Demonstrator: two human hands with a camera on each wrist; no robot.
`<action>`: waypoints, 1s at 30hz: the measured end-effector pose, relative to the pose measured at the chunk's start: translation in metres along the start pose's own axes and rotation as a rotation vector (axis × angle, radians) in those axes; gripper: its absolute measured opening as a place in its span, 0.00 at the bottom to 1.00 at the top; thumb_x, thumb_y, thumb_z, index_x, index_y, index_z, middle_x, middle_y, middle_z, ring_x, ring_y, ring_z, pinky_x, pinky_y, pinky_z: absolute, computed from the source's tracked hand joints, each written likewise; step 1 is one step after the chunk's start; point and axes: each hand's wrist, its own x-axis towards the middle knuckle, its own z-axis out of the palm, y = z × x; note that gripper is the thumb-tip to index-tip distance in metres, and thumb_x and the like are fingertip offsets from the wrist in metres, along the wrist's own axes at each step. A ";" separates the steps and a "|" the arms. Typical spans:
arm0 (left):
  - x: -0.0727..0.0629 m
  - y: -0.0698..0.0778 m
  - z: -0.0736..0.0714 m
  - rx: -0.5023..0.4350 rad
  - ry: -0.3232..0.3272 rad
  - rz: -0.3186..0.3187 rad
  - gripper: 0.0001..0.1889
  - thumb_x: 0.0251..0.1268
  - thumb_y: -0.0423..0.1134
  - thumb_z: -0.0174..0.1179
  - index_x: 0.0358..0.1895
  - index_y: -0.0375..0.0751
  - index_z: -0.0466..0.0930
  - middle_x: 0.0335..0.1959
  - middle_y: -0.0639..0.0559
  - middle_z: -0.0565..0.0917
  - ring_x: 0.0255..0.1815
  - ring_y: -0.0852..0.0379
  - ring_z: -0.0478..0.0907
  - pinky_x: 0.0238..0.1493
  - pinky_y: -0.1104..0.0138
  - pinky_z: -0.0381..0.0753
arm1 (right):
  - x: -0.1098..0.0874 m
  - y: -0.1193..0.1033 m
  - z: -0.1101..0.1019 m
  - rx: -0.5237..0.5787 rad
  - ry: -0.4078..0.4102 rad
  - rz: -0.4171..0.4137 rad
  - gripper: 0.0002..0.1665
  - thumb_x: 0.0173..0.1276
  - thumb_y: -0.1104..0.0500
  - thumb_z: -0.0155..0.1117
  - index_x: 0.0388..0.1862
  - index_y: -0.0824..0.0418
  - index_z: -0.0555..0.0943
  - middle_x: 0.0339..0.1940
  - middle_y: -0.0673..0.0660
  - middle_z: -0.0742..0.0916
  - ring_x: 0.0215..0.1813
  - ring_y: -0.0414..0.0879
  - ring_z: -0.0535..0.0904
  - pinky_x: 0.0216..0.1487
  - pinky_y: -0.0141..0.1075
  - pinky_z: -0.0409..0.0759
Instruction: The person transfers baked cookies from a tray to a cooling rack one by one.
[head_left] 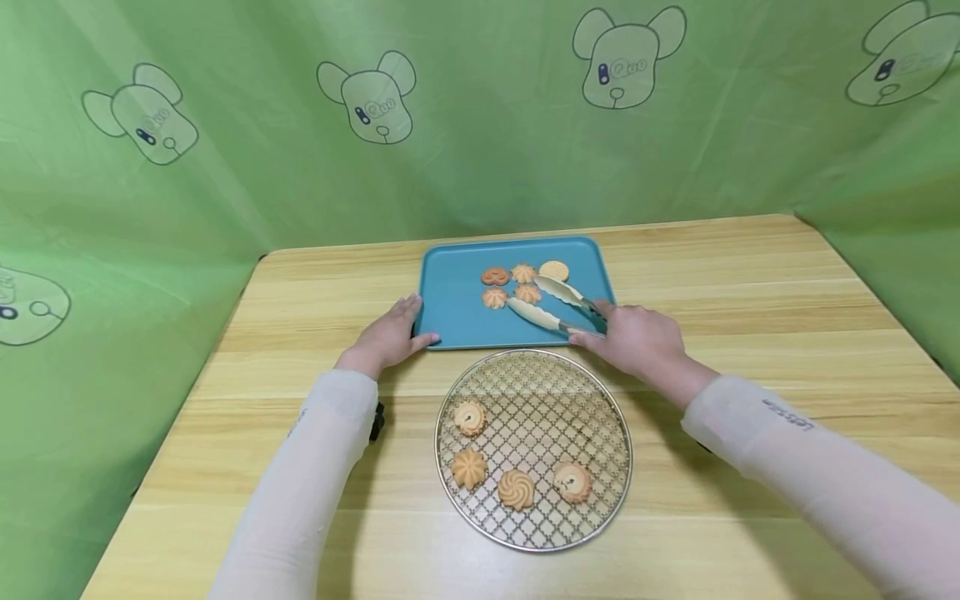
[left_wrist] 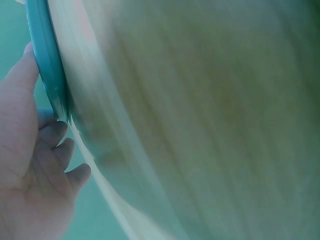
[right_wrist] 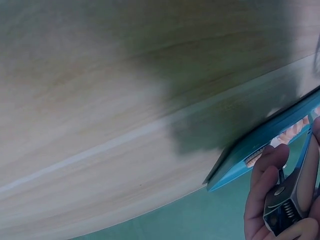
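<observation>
In the head view, my left hand (head_left: 386,335) holds the left front corner of a blue tray (head_left: 453,287), thumb over the rim and fingers along the outside. My right hand (head_left: 641,340) grips metal tongs with pale scalloped tips (head_left: 557,290), their arms spread apart above the tray. A flower-shaped cookie (head_left: 527,294) lies between the tips; whether they touch it I cannot tell. Around it on the tray are a pretzel-shaped cookie (head_left: 495,276), a round flat cookie (head_left: 555,270) and two more flower-shaped ones. The right wrist view shows fingers wrapped around the tongs' handle (right_wrist: 285,205).
A round wire rack (head_left: 525,400) lies in front of the tray, near its front edge. On its left and front parts sit several cookies, among them a swirl cookie (head_left: 517,490) and a ring-shaped cookie (head_left: 573,482). A green curtain (head_left: 487,183) hangs behind the wooden table (head_left: 795,333).
</observation>
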 end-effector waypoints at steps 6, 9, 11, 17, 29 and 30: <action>0.000 -0.001 0.000 -0.002 0.004 0.002 0.45 0.69 0.62 0.46 0.76 0.36 0.41 0.77 0.45 0.43 0.76 0.47 0.39 0.73 0.57 0.44 | 0.001 -0.002 -0.001 0.009 -0.014 0.010 0.54 0.60 0.24 0.50 0.73 0.58 0.62 0.41 0.69 0.83 0.21 0.50 0.72 0.16 0.41 0.69; 0.000 0.000 0.000 0.000 0.006 0.003 0.45 0.69 0.62 0.46 0.76 0.36 0.41 0.77 0.45 0.43 0.76 0.47 0.40 0.73 0.57 0.44 | 0.001 -0.003 -0.001 0.013 -0.016 0.011 0.53 0.60 0.24 0.50 0.73 0.58 0.62 0.40 0.69 0.83 0.21 0.50 0.72 0.16 0.41 0.69; -0.001 0.000 -0.001 -0.001 0.004 0.003 0.44 0.69 0.62 0.47 0.76 0.36 0.41 0.77 0.45 0.43 0.76 0.47 0.40 0.73 0.57 0.44 | 0.002 -0.003 -0.001 0.011 -0.014 0.012 0.53 0.61 0.24 0.50 0.73 0.58 0.63 0.39 0.68 0.83 0.21 0.50 0.72 0.16 0.41 0.69; -0.002 0.002 -0.002 -0.008 -0.004 0.001 0.44 0.69 0.61 0.47 0.76 0.36 0.41 0.77 0.45 0.43 0.76 0.47 0.39 0.73 0.57 0.44 | 0.002 -0.004 -0.001 0.004 -0.003 0.009 0.50 0.61 0.26 0.53 0.72 0.58 0.65 0.37 0.66 0.84 0.21 0.51 0.72 0.16 0.41 0.69; -0.002 0.001 -0.001 -0.001 -0.009 -0.001 0.44 0.69 0.62 0.46 0.76 0.36 0.40 0.77 0.45 0.42 0.76 0.48 0.39 0.73 0.58 0.44 | 0.000 -0.002 -0.001 -0.001 0.008 -0.009 0.48 0.63 0.28 0.53 0.72 0.58 0.65 0.28 0.62 0.82 0.20 0.50 0.71 0.15 0.41 0.68; -0.002 0.001 -0.001 -0.002 -0.008 0.000 0.44 0.69 0.62 0.46 0.76 0.36 0.40 0.77 0.45 0.42 0.76 0.48 0.39 0.73 0.58 0.44 | 0.000 -0.001 -0.001 -0.003 0.008 -0.011 0.48 0.64 0.28 0.52 0.72 0.58 0.65 0.27 0.60 0.81 0.20 0.50 0.71 0.15 0.40 0.68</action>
